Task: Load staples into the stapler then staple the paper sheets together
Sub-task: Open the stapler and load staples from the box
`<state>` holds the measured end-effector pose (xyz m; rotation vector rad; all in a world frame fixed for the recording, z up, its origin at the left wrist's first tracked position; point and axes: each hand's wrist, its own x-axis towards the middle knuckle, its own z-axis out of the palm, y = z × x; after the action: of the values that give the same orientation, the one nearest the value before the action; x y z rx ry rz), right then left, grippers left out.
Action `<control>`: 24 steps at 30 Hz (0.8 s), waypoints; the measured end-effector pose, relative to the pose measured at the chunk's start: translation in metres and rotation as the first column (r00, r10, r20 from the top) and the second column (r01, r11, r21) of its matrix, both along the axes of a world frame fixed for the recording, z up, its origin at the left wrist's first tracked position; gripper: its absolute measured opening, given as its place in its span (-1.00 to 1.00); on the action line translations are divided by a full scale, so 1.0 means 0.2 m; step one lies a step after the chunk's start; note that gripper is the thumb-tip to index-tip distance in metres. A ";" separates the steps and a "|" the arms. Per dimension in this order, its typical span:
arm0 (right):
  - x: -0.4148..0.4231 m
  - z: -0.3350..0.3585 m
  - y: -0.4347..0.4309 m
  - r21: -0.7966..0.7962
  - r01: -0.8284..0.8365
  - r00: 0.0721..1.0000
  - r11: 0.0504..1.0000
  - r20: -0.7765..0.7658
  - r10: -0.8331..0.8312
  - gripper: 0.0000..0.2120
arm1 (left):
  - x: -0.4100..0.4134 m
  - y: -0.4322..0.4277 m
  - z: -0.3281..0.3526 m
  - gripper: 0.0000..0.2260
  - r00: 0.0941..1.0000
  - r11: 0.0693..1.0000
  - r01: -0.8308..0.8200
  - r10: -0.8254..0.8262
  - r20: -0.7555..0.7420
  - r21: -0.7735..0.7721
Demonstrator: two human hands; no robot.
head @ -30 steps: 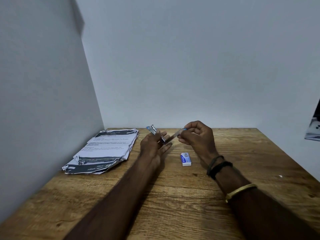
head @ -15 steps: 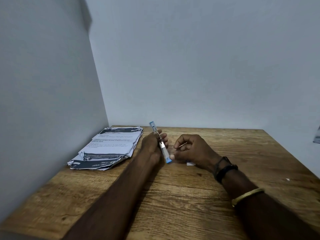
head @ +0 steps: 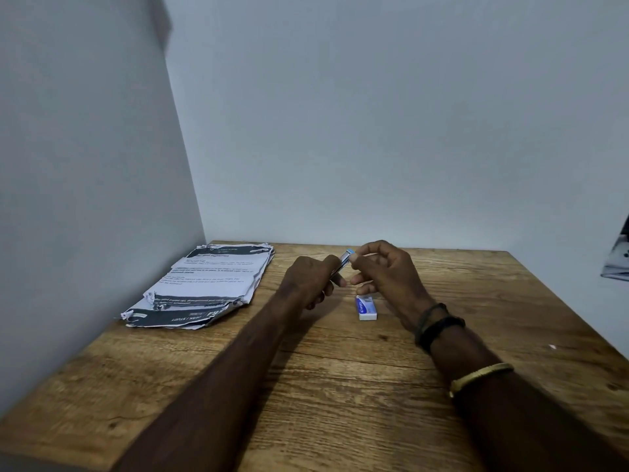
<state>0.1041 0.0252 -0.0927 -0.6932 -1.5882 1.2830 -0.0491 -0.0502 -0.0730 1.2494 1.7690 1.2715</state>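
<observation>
My left hand point(head: 311, 277) grips a small stapler point(head: 344, 261) of silver metal with light blue ends, held above the middle of the wooden table point(head: 340, 386). Most of the stapler is hidden by the fingers. My right hand point(head: 384, 272) is at its upper blue end, with the forefinger and thumb curled against the tip. Whether they pinch a strip of staples cannot be made out. A small white and blue staple box point(head: 366, 307) lies on the table just below my right hand. A stack of printed paper sheets point(head: 204, 284) lies at the left, near the wall.
Grey walls close the table in at the left and the back. A dark printed object point(head: 617, 257) hangs at the right edge of the view. A tiny white scrap point(head: 552, 347) lies on the table's right side.
The stapler has swung from pointing down toward me to pointing up and right. My right hand rose from the table to its upper end, uncovering the staple box.
</observation>
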 end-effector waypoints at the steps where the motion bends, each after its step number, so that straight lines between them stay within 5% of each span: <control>1: 0.00 0.00 0.00 0.006 0.003 1.000 1.000 0.005 -0.003 -0.85 | 0.00 0.00 0.00 -0.53 1.000 1.000 0.003 -0.003 -0.020 0.009; 12: 0.01 -0.01 0.02 -0.031 0.002 1.000 1.000 0.011 -0.002 -0.87 | 0.00 0.00 -0.05 -0.55 0.963 0.998 0.047 -0.032 -0.268 0.050; 17: 0.02 -0.02 0.02 -0.049 0.008 1.000 0.999 0.001 -0.008 -0.87 | 0.02 -0.01 -0.03 -0.59 0.980 0.995 0.085 -0.076 -0.183 0.045; 24: 0.05 0.00 0.03 -0.122 0.015 0.999 0.992 -0.048 -0.021 -0.93 | 0.05 -0.03 -0.01 -0.76 0.988 0.968 0.108 -0.079 -0.132 0.227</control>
<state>0.1131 0.0321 -0.0936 -0.7444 -1.4707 1.3817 -0.0392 -0.0555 -0.0751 1.5545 1.6565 1.4057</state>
